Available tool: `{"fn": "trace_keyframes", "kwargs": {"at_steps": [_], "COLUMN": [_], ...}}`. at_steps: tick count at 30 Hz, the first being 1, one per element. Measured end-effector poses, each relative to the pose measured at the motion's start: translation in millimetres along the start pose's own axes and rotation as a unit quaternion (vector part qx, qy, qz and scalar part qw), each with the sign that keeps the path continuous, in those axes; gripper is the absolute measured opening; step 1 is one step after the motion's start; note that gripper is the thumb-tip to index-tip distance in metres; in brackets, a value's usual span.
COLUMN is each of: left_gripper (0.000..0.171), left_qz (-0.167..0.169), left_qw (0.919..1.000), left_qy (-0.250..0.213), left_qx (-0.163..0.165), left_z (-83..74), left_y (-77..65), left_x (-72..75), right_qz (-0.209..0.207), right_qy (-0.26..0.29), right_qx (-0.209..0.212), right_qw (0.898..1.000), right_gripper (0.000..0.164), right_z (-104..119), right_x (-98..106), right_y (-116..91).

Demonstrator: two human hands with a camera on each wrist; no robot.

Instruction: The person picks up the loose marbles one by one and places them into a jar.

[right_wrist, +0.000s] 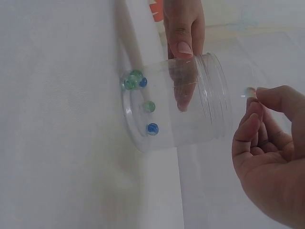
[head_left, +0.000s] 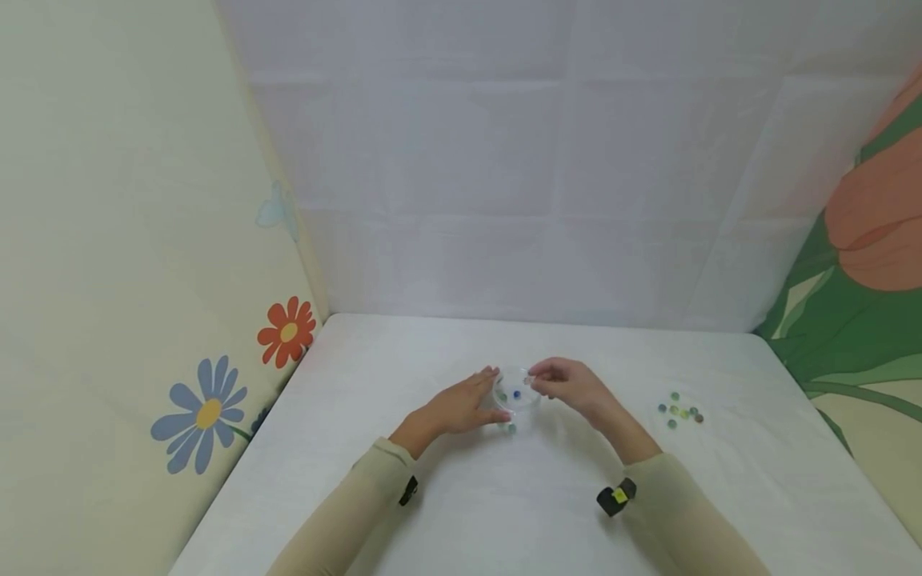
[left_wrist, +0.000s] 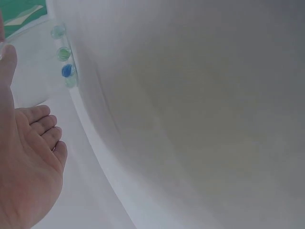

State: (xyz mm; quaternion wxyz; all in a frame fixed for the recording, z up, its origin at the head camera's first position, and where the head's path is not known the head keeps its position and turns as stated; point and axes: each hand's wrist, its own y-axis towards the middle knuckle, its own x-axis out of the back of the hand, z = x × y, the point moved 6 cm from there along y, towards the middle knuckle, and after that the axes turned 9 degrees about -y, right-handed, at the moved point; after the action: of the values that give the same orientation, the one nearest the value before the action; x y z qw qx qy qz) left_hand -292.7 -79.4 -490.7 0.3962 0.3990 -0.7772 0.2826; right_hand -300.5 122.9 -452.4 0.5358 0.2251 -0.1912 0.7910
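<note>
Where the clear jar [right_wrist: 186, 129] stands: upright on the white cloth [head_left: 461, 512], mouth up, between the two hands.
Left hand [head_left: 464, 404]: wraps the jar's side, thumb on the near wall and fingers on the far one.
Right hand [head_left: 572, 388]: pinches one small marble [right_wrist: 250, 92] between thumb and fingertips, just off the jar's mouth; the other fingers curl toward the palm.
Jar's feel: thin and clear, likely plastic, so probably light and easy to tip or slide; the wall looks stiff enough for a gentle squeeze, though hard pressure might flex it.
Jar's best hold: round the smooth body, below the threaded neck [right_wrist: 212, 90], which leaves the mouth free.
Marble's feel: likely glass, hard, slick and light for its size; it may shoot out if squeezed off-centre, and a long drop could chip it.
Marble's best hold: soft finger pads on opposite sides, across its widest part.
Marbles in the jar: blue [right_wrist: 152, 129] and green [right_wrist: 149, 106] ones rest at the bottom and would probably roll if it tilts.
Loose marbles [head_left: 680, 409]: a cluster right of the right hand, apt to roll when nudged.
</note>
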Motion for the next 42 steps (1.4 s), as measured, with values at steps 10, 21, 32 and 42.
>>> {"fn": "trace_keyframes", "kwargs": {"at_steps": [10, 21, 32, 42], "left_gripper": [0.097, 0.095, 0.095, 0.096], "left_qz": [0.0, 0.001, 0.0, 0.0], "left_qw": [0.9999, 1.0, 0.9999, 0.9999], "left_qy": [0.011, 0.005, 0.014, 0.016], "left_qx": [-0.002, 0.005, 0.001, 0.001], "left_z": [1.6, -2.5, -1.3, 3.6], "left_y": [0.9, -1.5, -0.3, 3.0], "left_x": [-2.0, 0.9, -0.7, -4.2], "right_qz": [0.003, -0.024, -0.056, -0.079], "right_qy": [-0.067, -0.122, -0.167, -0.197], "right_qx": [0.031, 0.081, 0.064, 0.062], "right_qw": [0.997, 0.989, 0.982, 0.975], "right_gripper": [0.033, 0.039, 0.042, 0.048], "right_z": [4, 2, -29, -55], "right_x": [0, 20, 43, 67], "right_y": [-2, -17, -32, -54]}}
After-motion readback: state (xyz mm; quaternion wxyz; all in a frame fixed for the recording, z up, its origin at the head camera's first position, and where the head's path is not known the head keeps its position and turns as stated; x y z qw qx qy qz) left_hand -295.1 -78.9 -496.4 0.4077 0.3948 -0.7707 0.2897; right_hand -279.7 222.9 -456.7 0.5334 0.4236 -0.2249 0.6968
